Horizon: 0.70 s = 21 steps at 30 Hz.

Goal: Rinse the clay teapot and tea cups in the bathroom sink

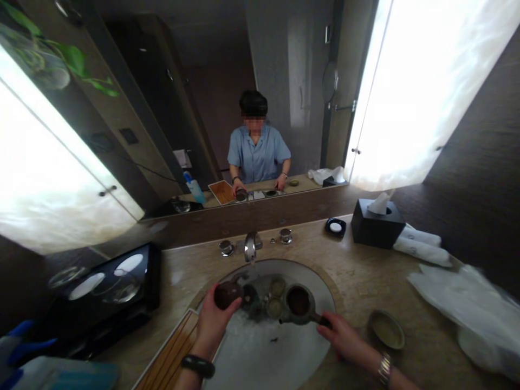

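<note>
My left hand is closed round a small dark brown cup, held over the left side of the white sink. My right hand grips the side handle of a dark teapot that sits open-topped in the basin. Between them lie several small tea cups under the chrome tap, from which a thin stream of water runs. A shallow greenish dish rests on the counter just right of my right hand.
A wooden slatted tray lies at the sink's left. A black tray with glasses stands further left. A black tissue box, rolled towels, a white cloth and a soap dish occupy the right counter. The mirror reflects me.
</note>
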{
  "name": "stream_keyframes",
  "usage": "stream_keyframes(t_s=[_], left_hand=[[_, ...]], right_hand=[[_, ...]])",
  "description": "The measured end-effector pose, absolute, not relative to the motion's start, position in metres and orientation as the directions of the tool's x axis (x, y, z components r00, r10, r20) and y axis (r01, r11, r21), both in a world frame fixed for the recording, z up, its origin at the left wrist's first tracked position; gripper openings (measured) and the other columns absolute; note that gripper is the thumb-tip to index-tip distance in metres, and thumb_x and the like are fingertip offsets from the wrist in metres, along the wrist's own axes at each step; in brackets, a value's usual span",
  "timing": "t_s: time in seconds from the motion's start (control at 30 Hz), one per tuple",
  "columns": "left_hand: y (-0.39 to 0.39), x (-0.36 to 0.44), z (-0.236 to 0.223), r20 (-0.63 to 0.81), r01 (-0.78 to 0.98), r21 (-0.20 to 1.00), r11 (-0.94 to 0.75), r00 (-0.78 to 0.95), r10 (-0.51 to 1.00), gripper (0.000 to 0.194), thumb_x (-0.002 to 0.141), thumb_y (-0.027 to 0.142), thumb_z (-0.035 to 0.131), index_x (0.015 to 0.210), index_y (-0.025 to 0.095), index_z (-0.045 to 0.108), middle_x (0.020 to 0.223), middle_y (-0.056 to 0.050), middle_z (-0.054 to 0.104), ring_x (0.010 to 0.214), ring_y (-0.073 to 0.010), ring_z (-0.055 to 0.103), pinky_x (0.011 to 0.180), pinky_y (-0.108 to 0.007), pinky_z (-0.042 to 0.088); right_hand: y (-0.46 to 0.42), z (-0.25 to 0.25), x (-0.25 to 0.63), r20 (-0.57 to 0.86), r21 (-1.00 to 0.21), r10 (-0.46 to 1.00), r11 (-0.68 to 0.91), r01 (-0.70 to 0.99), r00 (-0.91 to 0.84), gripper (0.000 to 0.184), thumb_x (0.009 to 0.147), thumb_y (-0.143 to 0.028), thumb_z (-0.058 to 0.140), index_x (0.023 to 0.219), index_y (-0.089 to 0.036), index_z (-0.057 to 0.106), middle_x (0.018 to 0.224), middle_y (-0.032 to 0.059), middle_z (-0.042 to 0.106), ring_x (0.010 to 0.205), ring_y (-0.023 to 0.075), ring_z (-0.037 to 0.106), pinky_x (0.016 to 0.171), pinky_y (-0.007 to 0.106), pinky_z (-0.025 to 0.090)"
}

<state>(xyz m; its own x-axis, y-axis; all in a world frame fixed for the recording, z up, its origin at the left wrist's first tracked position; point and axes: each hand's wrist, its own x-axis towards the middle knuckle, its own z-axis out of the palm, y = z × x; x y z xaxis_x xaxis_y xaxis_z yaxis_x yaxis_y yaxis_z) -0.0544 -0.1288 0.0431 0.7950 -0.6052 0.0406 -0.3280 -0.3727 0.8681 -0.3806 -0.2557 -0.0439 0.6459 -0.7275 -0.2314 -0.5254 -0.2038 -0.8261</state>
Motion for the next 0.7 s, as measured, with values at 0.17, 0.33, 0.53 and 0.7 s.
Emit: stream_keyframes(t_s=[0.17, 0.33, 0.53, 0.7], left_hand=[[-0.109, -0.076, 0.053, -0.452, 0.48, 0.875, -0.063, 0.761, -0.466, 0.055, 0.077, 0.062, 0.054, 0.12, 0.028, 0.055, 0.117, -0.009, 0.064, 0.09, -0.0237, 0.065, 0.065, -0.034, 0.05], [-0.09, -0.093, 0.06, -0.486, 0.705, 0.69, 0.163, 0.619, -0.618, 0.044, 0.086, 0.051, 0.043, 0.113, 0.019, 0.056, 0.092, -0.023, 0.071, 0.064, -0.0256, 0.064, 0.054, -0.032, 0.048], [-0.071, -0.098, 0.078, -0.585, 0.728, 0.652, 0.211, 0.661, -0.47, 0.057, 0.08, 0.056, 0.056, 0.126, 0.022, 0.054, 0.092, -0.016, 0.075, 0.077, -0.0289, 0.071, 0.062, -0.033, 0.058], [-0.038, -0.068, 0.074, -0.547, 0.688, 0.702, 0.186, 0.687, -0.478, 0.048, 0.081, 0.04, 0.058, 0.124, 0.02, 0.059, 0.117, -0.012, 0.07, 0.107, -0.028, 0.067, 0.084, -0.034, 0.061]], right_hand=[[-0.254, -0.041, -0.382, -0.242, -0.83, -0.729, -0.187, -0.526, 0.64, 0.031, 0.085, -0.041, 0.047, 0.096, -0.016, 0.061, 0.097, 0.0115, 0.07, 0.094, 0.0249, 0.064, 0.084, 0.035, 0.048], [-0.252, -0.032, -0.382, -0.268, -0.825, -0.727, -0.166, -0.54, 0.633, 0.03, 0.085, -0.039, 0.044, 0.096, -0.015, 0.059, 0.096, 0.0109, 0.067, 0.085, 0.0222, 0.063, 0.071, 0.031, 0.049], [-0.251, -0.04, -0.383, -0.301, -0.848, -0.715, -0.102, -0.52, 0.631, 0.034, 0.084, -0.041, 0.041, 0.097, -0.015, 0.057, 0.087, 0.0095, 0.066, 0.062, 0.0179, 0.059, 0.054, 0.03, 0.043], [-0.251, -0.04, -0.382, -0.273, -0.837, -0.733, -0.138, -0.529, 0.623, 0.035, 0.083, -0.044, 0.043, 0.097, -0.016, 0.059, 0.088, 0.0099, 0.067, 0.069, 0.0205, 0.061, 0.059, 0.031, 0.046]])
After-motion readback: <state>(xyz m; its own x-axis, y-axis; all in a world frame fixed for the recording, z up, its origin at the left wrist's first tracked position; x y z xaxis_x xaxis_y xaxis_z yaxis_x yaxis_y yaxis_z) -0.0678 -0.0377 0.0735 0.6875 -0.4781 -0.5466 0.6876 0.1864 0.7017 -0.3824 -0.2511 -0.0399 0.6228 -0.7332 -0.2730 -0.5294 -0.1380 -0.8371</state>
